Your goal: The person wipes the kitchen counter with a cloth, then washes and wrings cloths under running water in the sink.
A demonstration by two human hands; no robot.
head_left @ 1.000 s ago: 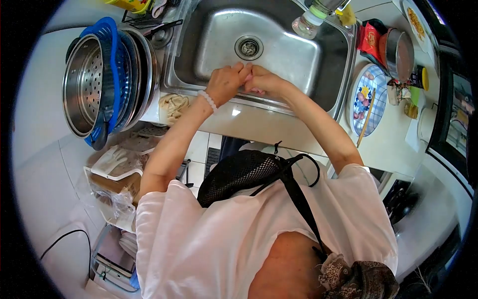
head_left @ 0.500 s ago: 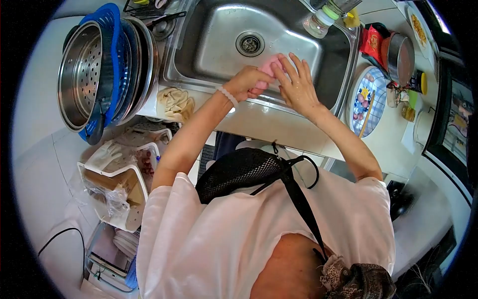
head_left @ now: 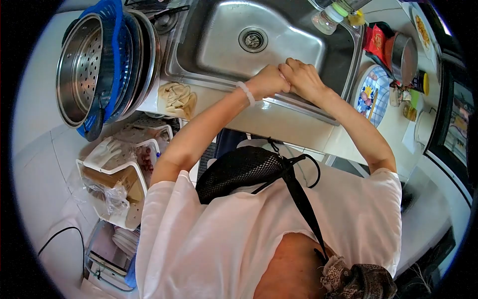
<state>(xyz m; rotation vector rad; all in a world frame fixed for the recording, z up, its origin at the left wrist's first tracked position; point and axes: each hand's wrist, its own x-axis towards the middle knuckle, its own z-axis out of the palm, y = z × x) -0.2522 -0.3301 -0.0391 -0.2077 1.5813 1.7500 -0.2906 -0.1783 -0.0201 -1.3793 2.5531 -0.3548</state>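
Note:
Over the near rim of the steel sink (head_left: 224,37), my left hand (head_left: 269,82) and my right hand (head_left: 304,78) are closed and pressed together. The left wrist wears a pale beaded bracelet (head_left: 245,93). Whatever lies between the hands is hidden by the fingers; the pink cloth cannot be made out now. Beyond the hands is the round drain (head_left: 253,40) in the sink floor. A crumpled beige cloth (head_left: 177,99) lies on the counter to the left of the sink.
Upright steel pots and a blue colander (head_left: 118,55) stand at the left. A clear bottle (head_left: 326,21) is at the sink's back right. Farther right are a patterned plate (head_left: 372,94), a red packet (head_left: 376,44) and a pan (head_left: 402,59). White baskets (head_left: 112,169) stand below left.
Half a second ago the left hand held a pink cloth and the right hand was spread beside it. Both hands are now closed together, farther right, with the cloth out of sight.

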